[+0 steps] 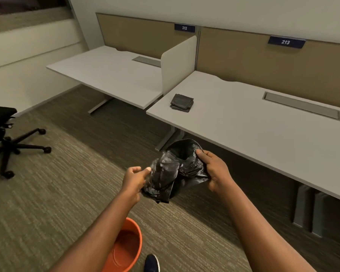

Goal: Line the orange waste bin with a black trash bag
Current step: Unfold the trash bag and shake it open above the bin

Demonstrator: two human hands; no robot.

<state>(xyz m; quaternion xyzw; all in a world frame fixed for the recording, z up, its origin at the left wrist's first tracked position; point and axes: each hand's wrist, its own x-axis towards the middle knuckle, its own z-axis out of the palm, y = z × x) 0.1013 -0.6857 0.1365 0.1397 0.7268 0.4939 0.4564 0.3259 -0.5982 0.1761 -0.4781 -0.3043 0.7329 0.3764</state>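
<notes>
A crumpled black trash bag [173,169] hangs in the air between my hands, in front of the desk edge. My left hand [134,180] pinches its left side between thumb and fingers. My right hand [215,169] grips its right edge, and a dark opening shows at the top of the bag. The orange waste bin [129,248] stands on the carpet below my left forearm, which hides part of its rim. Its inside looks bare.
A folded stack of black bags [182,103] lies on the near corner of the white desk [253,130] marked 213. A black office chair [6,130] stands at the left. My dark shoe [151,263] is beside the bin.
</notes>
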